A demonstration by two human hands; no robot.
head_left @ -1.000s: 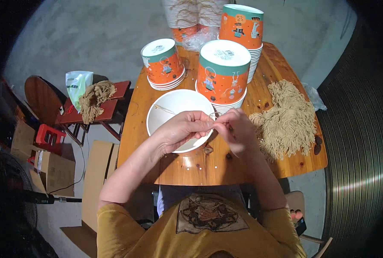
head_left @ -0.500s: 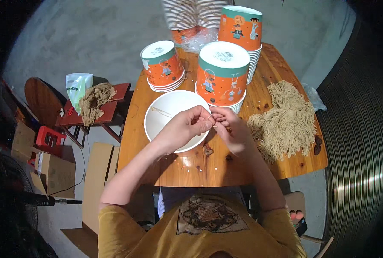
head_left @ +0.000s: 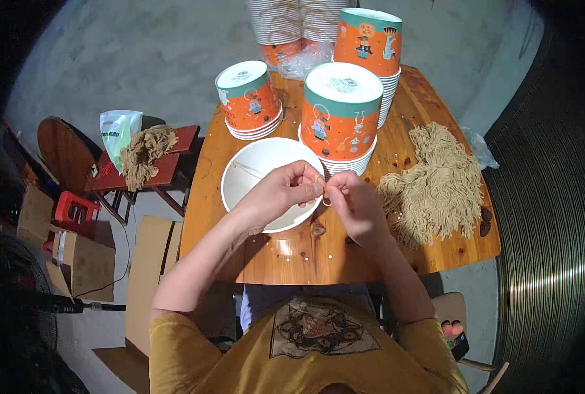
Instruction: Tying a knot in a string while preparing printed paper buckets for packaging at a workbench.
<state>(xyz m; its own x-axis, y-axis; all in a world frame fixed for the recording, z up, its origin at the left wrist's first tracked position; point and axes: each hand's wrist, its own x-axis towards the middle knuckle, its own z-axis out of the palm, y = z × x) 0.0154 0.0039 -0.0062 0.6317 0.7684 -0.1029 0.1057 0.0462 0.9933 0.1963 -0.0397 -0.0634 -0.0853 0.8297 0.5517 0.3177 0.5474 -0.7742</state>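
Observation:
My left hand (head_left: 280,194) pinches a thin pale string (head_left: 327,201) between thumb and fingertips, above the right rim of a white round tub (head_left: 235,187). Close beside it, my right hand (head_left: 356,211) has its thumb and fingers closed on the same string, which makes a small loop between the hands. Another strand of string (head_left: 246,169) lies across the tub's inside and runs toward my left hand. To the right, a loose heap of tan strings (head_left: 440,187) covers part of the wooden table. My fingers partly hide the string's ends.
Upside-down orange and green paper buckets stand in a front stack (head_left: 340,128), a shorter left stack (head_left: 248,98) and a back stack (head_left: 368,46). Clear plastic wrap (head_left: 305,62) lies behind them. A red bench (head_left: 174,148) at left holds more tan strings (head_left: 146,154).
My right hand has turned slightly, its fingers curling in more tightly, and the loop of string hangs a little lower. My left hand stays almost in place.

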